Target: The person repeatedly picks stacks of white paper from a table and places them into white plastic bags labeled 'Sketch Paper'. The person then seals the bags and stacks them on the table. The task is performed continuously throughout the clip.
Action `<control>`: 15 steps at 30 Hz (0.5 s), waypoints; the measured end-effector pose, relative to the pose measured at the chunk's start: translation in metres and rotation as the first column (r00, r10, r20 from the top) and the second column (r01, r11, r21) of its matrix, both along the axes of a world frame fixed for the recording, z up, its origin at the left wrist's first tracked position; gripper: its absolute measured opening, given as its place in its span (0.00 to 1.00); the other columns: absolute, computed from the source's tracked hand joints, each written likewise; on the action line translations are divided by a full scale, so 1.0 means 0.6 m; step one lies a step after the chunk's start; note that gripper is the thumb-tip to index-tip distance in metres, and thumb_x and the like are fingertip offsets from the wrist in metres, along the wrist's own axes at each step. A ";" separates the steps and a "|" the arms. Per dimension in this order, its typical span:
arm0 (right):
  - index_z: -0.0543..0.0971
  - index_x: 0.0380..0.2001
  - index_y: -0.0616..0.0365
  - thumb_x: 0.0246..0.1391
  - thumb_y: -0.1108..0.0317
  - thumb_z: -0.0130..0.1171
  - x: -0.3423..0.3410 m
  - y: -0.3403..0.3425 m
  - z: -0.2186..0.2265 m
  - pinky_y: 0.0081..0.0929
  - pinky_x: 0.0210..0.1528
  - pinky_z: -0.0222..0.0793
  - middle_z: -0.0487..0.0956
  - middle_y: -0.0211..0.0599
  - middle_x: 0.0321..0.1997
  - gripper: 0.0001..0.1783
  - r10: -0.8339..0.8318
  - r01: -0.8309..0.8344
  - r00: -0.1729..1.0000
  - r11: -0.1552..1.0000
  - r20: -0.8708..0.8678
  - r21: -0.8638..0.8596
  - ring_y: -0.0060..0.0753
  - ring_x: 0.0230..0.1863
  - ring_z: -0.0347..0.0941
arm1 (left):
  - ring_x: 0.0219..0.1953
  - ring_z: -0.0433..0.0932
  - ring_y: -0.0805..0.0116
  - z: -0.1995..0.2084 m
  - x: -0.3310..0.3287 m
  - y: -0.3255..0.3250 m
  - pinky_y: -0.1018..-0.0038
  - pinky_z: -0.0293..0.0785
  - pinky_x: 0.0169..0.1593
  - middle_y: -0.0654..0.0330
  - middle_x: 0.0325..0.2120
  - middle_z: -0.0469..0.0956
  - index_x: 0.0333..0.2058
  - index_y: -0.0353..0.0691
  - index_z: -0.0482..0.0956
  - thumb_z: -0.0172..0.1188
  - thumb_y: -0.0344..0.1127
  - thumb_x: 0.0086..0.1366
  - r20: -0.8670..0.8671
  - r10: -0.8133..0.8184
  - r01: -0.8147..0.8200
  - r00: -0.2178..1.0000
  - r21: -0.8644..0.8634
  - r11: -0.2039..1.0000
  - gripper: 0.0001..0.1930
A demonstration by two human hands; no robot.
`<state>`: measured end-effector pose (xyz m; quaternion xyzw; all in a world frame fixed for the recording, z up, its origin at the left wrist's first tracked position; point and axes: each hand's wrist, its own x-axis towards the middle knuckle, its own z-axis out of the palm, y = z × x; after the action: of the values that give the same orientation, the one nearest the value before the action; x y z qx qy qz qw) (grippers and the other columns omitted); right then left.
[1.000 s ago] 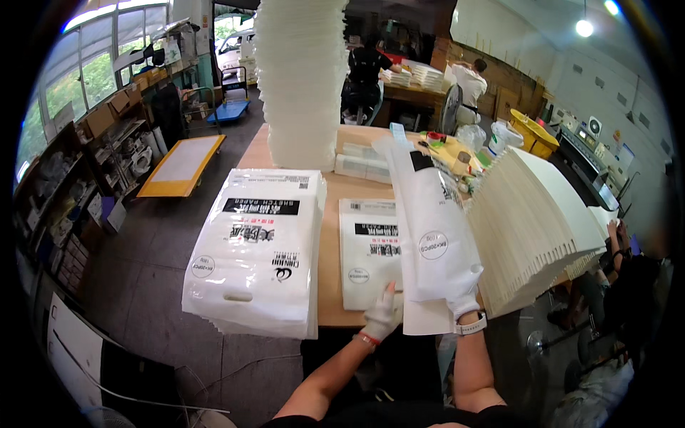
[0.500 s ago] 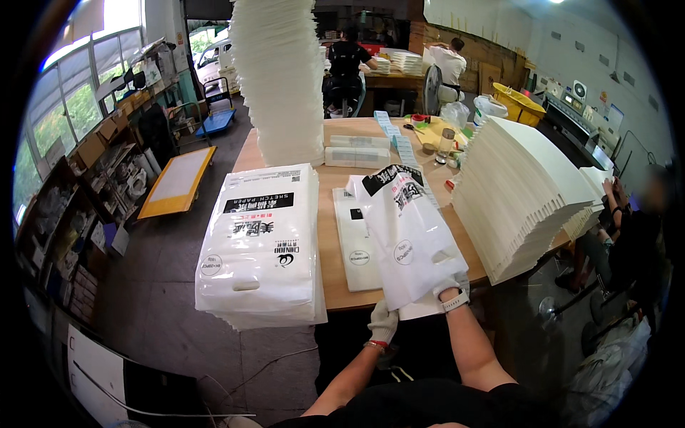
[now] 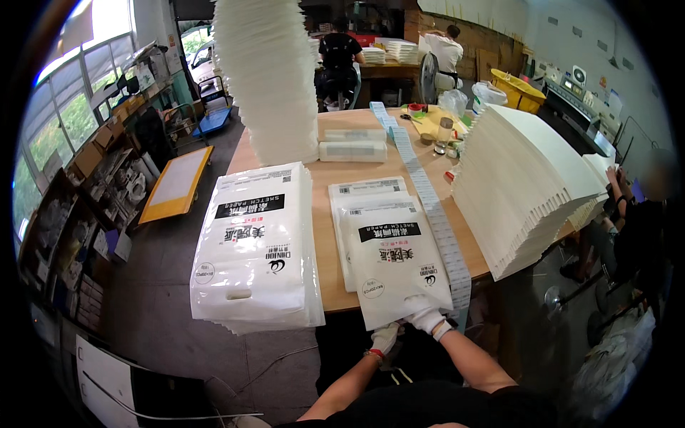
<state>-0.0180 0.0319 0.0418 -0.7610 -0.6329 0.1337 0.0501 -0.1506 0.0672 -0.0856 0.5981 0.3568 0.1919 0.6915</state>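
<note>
A white printed bag [image 3: 396,264] lies flat at the front edge of the wooden table [image 3: 325,192], on top of a few similar bags. My left hand [image 3: 385,337], in a white glove, grips the bag's near edge from below. Beside it my gloved right hand [image 3: 428,319] holds the same edge. To the left sits a thick stack of the same white bags [image 3: 257,246], overhanging the table front.
A tall pile of white paper [image 3: 270,75] rises at the table's back left. A fanned stack of white sheets [image 3: 521,185] fills the right side. A label strip [image 3: 428,200] runs down the table. People work at the far tables and at right.
The bag was held up tilted in my hands; it now lies flat on the pile. Both hands came down to its near edge at the table front.
</note>
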 end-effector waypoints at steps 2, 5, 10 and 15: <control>0.77 0.30 0.57 0.41 0.61 0.55 0.028 0.008 -0.062 0.36 0.39 0.69 0.77 0.44 0.31 0.13 0.083 -0.092 0.995 0.981 0.059 0.172 0.45 0.35 0.74 | 0.28 0.76 0.66 -0.001 -0.008 0.001 0.71 0.72 0.35 0.58 0.28 0.77 0.37 0.38 0.75 0.45 0.40 0.63 -0.019 0.002 -0.006 1.000 -0.190 0.982 0.13; 0.78 0.29 0.53 0.42 0.60 0.56 0.047 0.009 -0.083 0.35 0.40 0.70 0.78 0.41 0.31 0.12 0.039 -0.044 0.999 0.973 0.024 0.227 0.45 0.34 0.74 | 0.34 0.77 0.65 0.032 -0.024 -0.011 0.71 0.71 0.39 0.58 0.30 0.78 0.38 0.39 0.75 0.48 0.38 0.61 -0.047 0.028 -0.040 0.999 -0.269 0.962 0.12; 0.78 0.34 0.53 0.39 0.64 0.60 0.038 -0.029 -0.077 0.36 0.45 0.67 0.77 0.43 0.35 0.15 0.055 -0.026 0.994 0.955 -0.090 0.295 0.48 0.39 0.72 | 0.39 0.74 0.60 0.066 -0.038 0.012 0.68 0.69 0.42 0.53 0.38 0.74 0.42 0.38 0.72 0.50 0.46 0.60 -0.351 0.334 -0.287 0.875 0.179 0.941 0.18; 0.78 0.33 0.55 0.38 0.57 0.60 0.041 -0.184 -0.027 0.36 0.43 0.67 0.77 0.42 0.34 0.17 0.058 0.002 0.929 0.987 -0.366 0.163 0.46 0.39 0.72 | 0.22 0.70 0.70 0.109 -0.145 0.039 0.73 0.68 0.28 0.58 0.20 0.70 0.29 0.33 0.70 0.55 0.28 0.56 -0.053 0.455 -0.420 0.889 0.302 0.856 0.04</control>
<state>0.0069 -0.0782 0.0256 -0.7065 -0.6317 0.2238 0.2274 -0.2373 0.0906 -0.0204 0.6041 0.4940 0.3562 0.5140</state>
